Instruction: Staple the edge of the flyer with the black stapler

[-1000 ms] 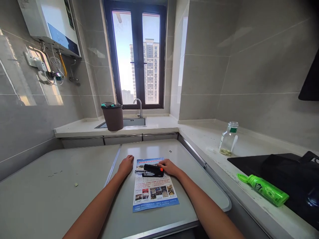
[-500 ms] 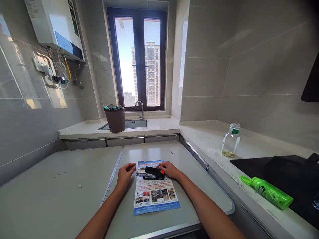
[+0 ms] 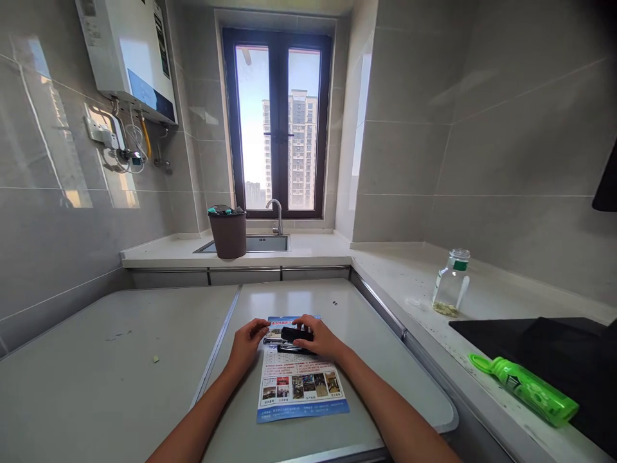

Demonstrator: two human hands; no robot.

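Note:
A black stapler (image 3: 296, 334) lies opened out on a printed flyer (image 3: 302, 406), its silver metal part pointing left. My right hand (image 3: 320, 337) is closed over the stapler's right end, fingers on top and thumb along the near side. At the stapler's left tip, my left hand (image 3: 248, 342) is closed with thumb and forefinger pinched together. Whatever sits between those fingertips is too small to make out. The flyer has blue borders and rows of small photos, its upper part covered by the stapler and hands.
The flyer rests on a pale tabletop (image 3: 385, 386) with a metal-edged seam. Small dark bits (image 3: 334, 303) and a pale scrap (image 3: 155, 359) lie there. On the right counter are a glass jar (image 3: 450, 286) and a green bottle (image 3: 535, 390). A brown bin (image 3: 228, 235) stands by the sink (image 3: 267, 243).
My right hand has shifted left and its fingers now reach over the stapler. My left hand has come closer to the stapler's metal tip. The view has tilted slightly.

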